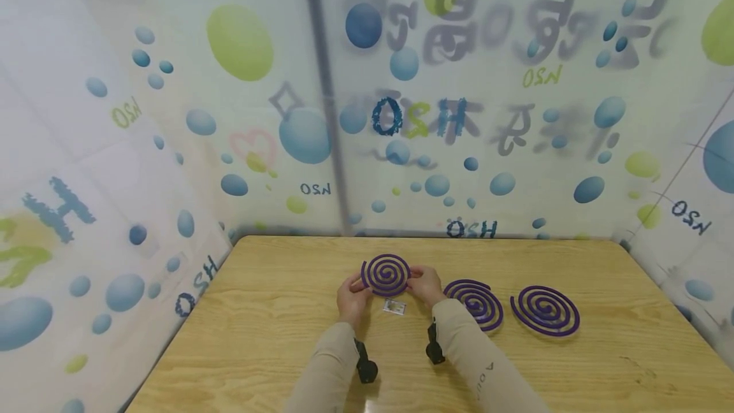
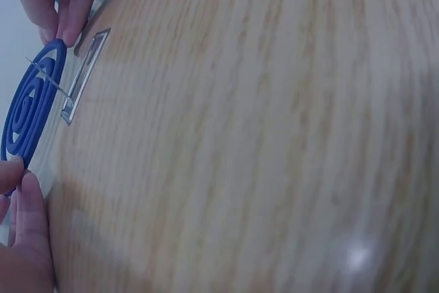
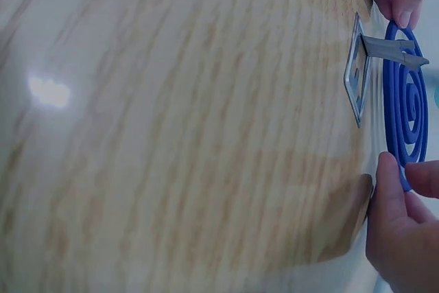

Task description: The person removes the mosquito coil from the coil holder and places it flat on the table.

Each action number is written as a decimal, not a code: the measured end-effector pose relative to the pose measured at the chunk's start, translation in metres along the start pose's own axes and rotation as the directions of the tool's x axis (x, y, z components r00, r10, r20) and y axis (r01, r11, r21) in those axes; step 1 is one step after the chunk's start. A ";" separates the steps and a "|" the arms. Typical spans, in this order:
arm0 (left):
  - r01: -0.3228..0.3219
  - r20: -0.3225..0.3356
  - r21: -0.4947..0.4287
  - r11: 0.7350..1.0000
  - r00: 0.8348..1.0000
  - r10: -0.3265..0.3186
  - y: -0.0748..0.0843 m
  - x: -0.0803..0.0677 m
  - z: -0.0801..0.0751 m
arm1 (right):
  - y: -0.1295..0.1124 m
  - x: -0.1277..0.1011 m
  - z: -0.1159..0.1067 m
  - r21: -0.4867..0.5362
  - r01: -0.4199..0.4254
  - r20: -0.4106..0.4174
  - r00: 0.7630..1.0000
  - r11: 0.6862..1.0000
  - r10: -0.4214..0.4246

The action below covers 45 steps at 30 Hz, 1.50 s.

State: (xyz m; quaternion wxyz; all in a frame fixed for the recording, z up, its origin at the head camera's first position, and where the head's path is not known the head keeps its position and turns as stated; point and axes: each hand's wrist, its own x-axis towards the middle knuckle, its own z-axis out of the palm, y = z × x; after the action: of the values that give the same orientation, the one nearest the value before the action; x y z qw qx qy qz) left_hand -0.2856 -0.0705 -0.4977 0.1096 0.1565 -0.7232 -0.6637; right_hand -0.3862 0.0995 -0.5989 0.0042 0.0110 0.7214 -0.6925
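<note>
A purple mosquito coil (image 1: 387,275) is held up just above the table between both hands; it looks blue in the wrist views. My left hand (image 1: 352,298) pinches its left edge between thumb and fingers. The opposite edge is pinched by my right hand (image 1: 427,285). Just on the near side of the coil lies a small flat metal coil stand (image 1: 394,306). In the right wrist view, a thin prong (image 3: 391,51) rises from the stand towards the coil. Whether prong and coil touch, I cannot tell.
To the right of my right hand, a second purple coil (image 1: 487,303) is partly covered by the right sleeve (image 1: 476,343). Farther right sits a third coil (image 1: 546,311). The wooden table (image 1: 275,292) ends at a patterned curtain (image 1: 401,196) behind.
</note>
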 end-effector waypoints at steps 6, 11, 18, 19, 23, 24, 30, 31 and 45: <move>-0.007 -0.015 0.049 0.999 1.000 0.008 0.000 0.000 -0.001 | -0.075 -0.053 0.012 -0.108 -0.107 -0.074 0.992 0.988 0.099; -0.006 -0.032 0.055 0.998 0.999 0.008 0.001 -0.002 -0.003 | -0.112 -0.081 0.014 -0.179 -0.107 -0.070 0.993 0.978 0.096; -0.057 -0.020 0.037 0.998 0.998 0.057 0.000 -0.002 -0.006 | -0.108 -0.078 0.012 -0.204 -0.093 -0.060 0.995 0.975 0.082; -0.063 -0.017 0.027 0.998 0.998 0.064 0.000 -0.002 -0.006 | -0.107 -0.077 0.012 -0.210 -0.097 -0.060 0.994 0.973 0.086; -0.072 -0.012 0.001 0.997 0.997 0.072 -0.003 0.000 -0.007 | -0.107 -0.077 0.012 -0.222 -0.101 -0.056 0.994 0.970 0.091; -0.070 -0.010 -0.003 0.998 0.997 0.070 -0.003 0.000 -0.007 | -0.107 -0.077 0.012 -0.225 -0.102 -0.057 0.994 0.969 0.092; -0.047 -0.005 -0.028 0.998 0.999 0.047 -0.001 0.000 -0.006 | -0.111 -0.079 0.011 -0.250 -0.116 -0.067 0.993 0.961 0.102; -0.042 -0.003 -0.035 0.999 0.999 0.042 -0.001 0.000 -0.006 | -0.111 -0.079 0.011 -0.257 -0.118 -0.069 0.992 0.959 0.104; 0.032 0.040 -0.118 0.993 0.999 -0.027 -0.006 0.002 -0.009 | -0.110 -0.080 0.012 -0.265 -0.130 -0.079 0.990 0.955 0.113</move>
State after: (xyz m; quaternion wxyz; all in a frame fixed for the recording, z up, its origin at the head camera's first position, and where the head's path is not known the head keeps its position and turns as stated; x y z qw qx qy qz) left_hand -0.2837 -0.0804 -0.5031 0.0951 0.1478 -0.6821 -0.7098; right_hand -0.3085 0.0825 -0.4874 0.0255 0.0767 0.8066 -0.5856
